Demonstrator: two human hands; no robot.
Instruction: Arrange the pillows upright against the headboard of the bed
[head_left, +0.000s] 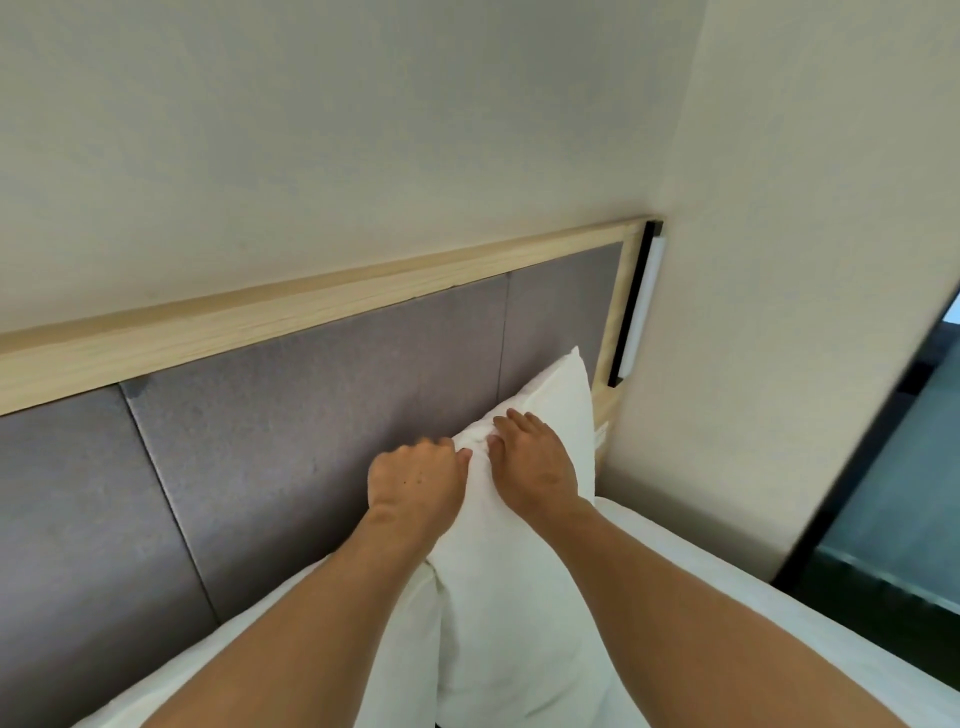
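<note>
Both hands on the upright pillow

Left hand (415, 480) and right hand (535, 462) pinch the pillow (519, 571) top against the headboard (311, 405); fingertips buried in folds, pillow base hidden below.

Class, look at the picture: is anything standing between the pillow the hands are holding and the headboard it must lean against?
Nothing visible. The left hand and right hand grip the top of the upright pillow, and the grey headboard behind it shows bare.

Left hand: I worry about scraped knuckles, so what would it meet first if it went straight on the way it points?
Probably the grey padded headboard just behind the pillow that the left hand grips, though depth is unclear.
</note>
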